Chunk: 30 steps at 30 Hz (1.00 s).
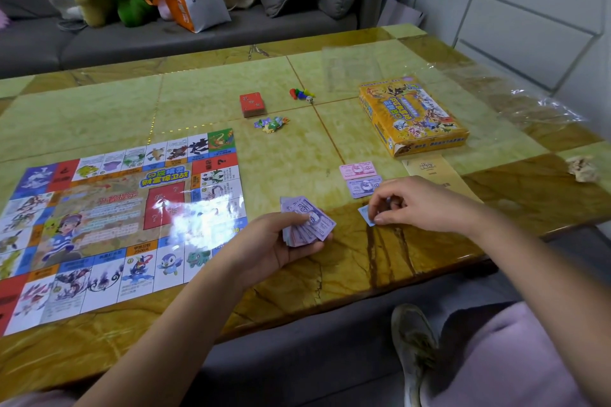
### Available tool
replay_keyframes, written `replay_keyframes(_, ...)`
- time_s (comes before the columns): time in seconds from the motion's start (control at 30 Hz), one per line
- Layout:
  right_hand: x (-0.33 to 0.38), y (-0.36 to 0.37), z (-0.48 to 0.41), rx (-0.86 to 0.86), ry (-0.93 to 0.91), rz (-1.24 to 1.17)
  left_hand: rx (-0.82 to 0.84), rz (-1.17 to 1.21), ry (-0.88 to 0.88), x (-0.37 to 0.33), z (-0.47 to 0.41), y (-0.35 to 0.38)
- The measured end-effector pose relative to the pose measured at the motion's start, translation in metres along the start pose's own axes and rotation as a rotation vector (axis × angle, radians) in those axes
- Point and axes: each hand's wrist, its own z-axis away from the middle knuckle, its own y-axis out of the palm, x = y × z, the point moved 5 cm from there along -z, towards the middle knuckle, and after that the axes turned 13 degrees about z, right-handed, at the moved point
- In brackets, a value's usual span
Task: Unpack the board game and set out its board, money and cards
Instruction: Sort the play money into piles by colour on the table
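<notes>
gripping a fanned wad of purple paper notes (309, 222) in the left hand (281, 243), fingers curled under, thumb on top, just over the table (363, 269) near its front edge. pinching one small blue note (365, 215) with the right hand (421, 205), pressing it onto the tabletop; working with the two hands apart, near each other. counting one game board (115, 218): thin glossy paper sheet, rectangular, fold creases showing, lying flat at table left, catching glare mid-sheet. counting two single notes laid flat just beyond the right hand: one pink note (357, 170), one purple note (363, 187), nearly touching, pink farther away. counting one red card deck (252, 104), blocky, square-edged, sitting past the board's far right corner. counting one small heap of printed cut-out pieces (271, 124) just beside the deck, number of pieces not readable. seeing one cluster of plastic pawns (298, 93), red, green, blue and yellow showing, exact count unclear, plus one white die (309, 99) just beside it. counting one yellow cardboard box (413, 116), flat, rectangular, printed lid up, sitting at table right. noting one tan paper leaflet (433, 172) between box and right hand, partly hidden behind the hand. noting clear crinkled plastic wrap (529, 102) at far right and one crumpled paper scrap (583, 168) near it. resting everything on a polished stone-look top, yellow-green panels, brown border.
</notes>
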Motion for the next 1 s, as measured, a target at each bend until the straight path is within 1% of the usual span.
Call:
replay_keyframes(0.13, 0.004, -0.001, -0.002, -0.029, -0.006, -0.003, 0.011, 0.032, -0.007, 0.0, 0.002, 0.002)
replay_keyframes(0.23, 0.003, -0.001, -0.005, -0.068, 0.025, -0.04, 0.007, 0.013, -0.003, 0.0, 0.002, 0.003)
replay_keyframes(0.3, 0.004, -0.003, -0.005, -0.121, 0.062, -0.132, 0.012, -0.018, 0.008, -0.002, 0.003, 0.004)
replay_keyframes(0.4, 0.017, -0.011, -0.003, -0.193, 0.041, -0.352, 0.021, -0.09, 0.045, -0.003, 0.004, 0.005)
replay_keyframes(0.47, 0.033, -0.01, 0.0, -0.163, 0.011, -0.502, 0.029, -0.193, 0.087, -0.003, 0.006, 0.008)
replay_keyframes(0.5, 0.04, -0.008, 0.002, -0.133, -0.004, -0.535, 0.036, -0.254, 0.113, -0.003, 0.007, 0.01)
replay_keyframes(0.6, 0.055, 0.003, 0.005, -0.085, -0.031, -0.51, 0.041, -0.381, 0.167, -0.002, 0.01, 0.016)
replay_keyframes(0.67, 0.059, 0.008, 0.005, -0.087, 0.002, -0.496, 0.047, -0.404, 0.163, -0.001, 0.011, 0.017)
replay_keyframes(0.77, 0.057, 0.008, 0.004, -0.116, 0.044, -0.493, 0.125, -0.294, 0.101, 0.001, 0.012, 0.019)
replay_keyframes(0.83, 0.056, 0.004, 0.005, -0.136, 0.052, -0.495, 0.158, -0.225, 0.09, 0.0, 0.012, 0.018)
replay_keyframes(0.9, 0.055, 0.003, 0.007, -0.143, 0.058, -0.514, 0.141, -0.268, 0.123, -0.002, 0.012, 0.017)
replay_keyframes(1.0, 0.056, 0.006, 0.009, -0.139, 0.052, -0.574, 0.05, -0.359, 0.192, -0.005, 0.012, 0.015)
